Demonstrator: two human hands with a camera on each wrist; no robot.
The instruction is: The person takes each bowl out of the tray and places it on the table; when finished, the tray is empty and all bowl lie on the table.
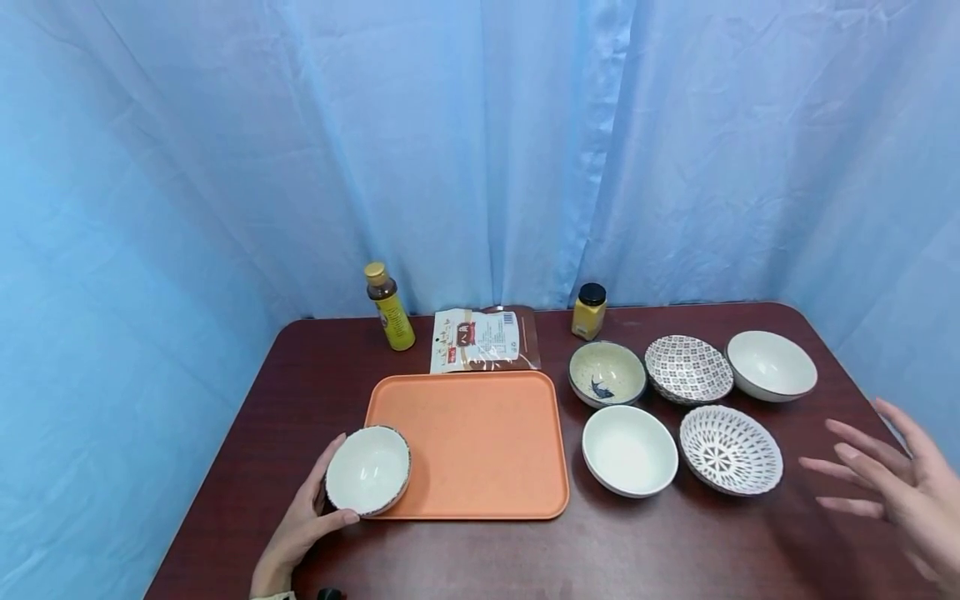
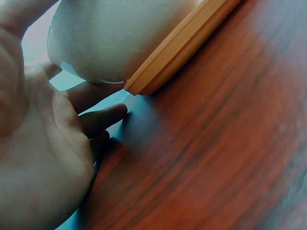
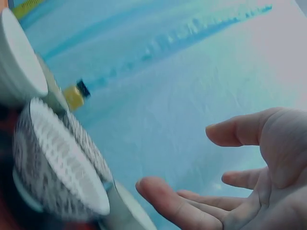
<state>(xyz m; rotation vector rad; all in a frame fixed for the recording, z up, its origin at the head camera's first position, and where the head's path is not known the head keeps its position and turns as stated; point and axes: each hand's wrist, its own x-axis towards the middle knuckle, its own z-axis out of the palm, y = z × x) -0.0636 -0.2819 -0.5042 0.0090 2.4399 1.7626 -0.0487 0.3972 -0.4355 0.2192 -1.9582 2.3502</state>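
Observation:
In the head view, my left hand (image 1: 302, 518) grips a white bowl (image 1: 369, 471) with a dark speckled rim at the front left corner of the orange tray (image 1: 487, 446). The thumb lies on the bowl's near side and the fingers on its left side. From the left wrist, the bowl's pale outer wall (image 2: 115, 38) shows above the tray's edge (image 2: 177, 48). At the far right, my right hand (image 1: 896, 479) hovers with fingers spread, holding nothing. Nearest to it is a bowl with a dark radiating pattern (image 1: 731, 450).
Right of the tray stand a plain white bowl (image 1: 630, 451), a fish-painted bowl (image 1: 607, 372), a grey-patterned bowl (image 1: 688, 368) and another white bowl (image 1: 771, 365). Behind are a yellow bottle (image 1: 392, 310), a spice packet (image 1: 483, 340) and a black-lidded jar (image 1: 588, 312). Blue curtains (image 1: 450, 167) hang around the table.

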